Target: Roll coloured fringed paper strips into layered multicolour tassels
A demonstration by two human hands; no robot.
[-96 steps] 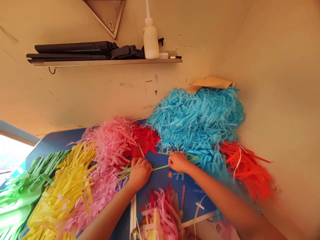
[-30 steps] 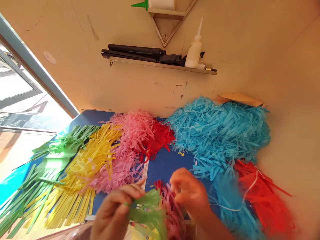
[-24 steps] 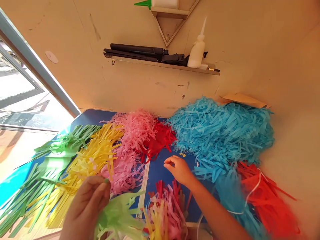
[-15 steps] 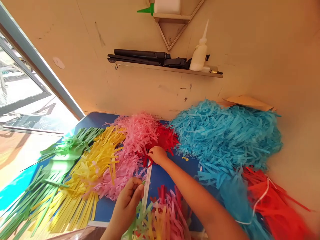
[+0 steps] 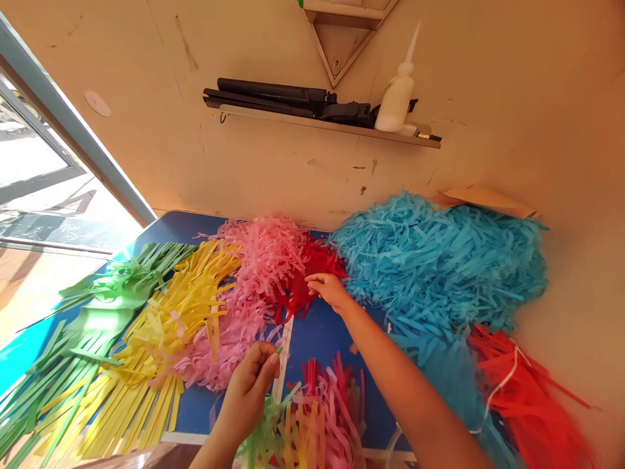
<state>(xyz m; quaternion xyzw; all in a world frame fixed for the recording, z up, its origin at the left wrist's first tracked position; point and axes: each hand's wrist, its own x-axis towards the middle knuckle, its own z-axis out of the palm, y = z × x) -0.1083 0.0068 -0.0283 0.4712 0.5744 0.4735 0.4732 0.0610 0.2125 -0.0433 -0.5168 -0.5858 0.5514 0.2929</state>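
L hand pinches green fringe by its tip, nr front of blue bench; R hand part-open, apparently empty, at red fringe; slack pinch could drop green fringe, & loose strips might snag multicol. bundle

Going off the bare patch of the blue tabletop as clock centre: green fringed-paper heap way out at 9, yellow fringed-paper heap just inside it, pink shredded-paper heap around 10, dark red paper fringe tucked against it at 11. Big light-blue shredded-paper pile sits at 2, flat brown paper behind it, bright red paper bundle at 4. Mixed pink-and-yellow paper bundle is at 6. Up on the wall at 12, a narrow shelf carries a white plastic squeeze bottle toward its right end.
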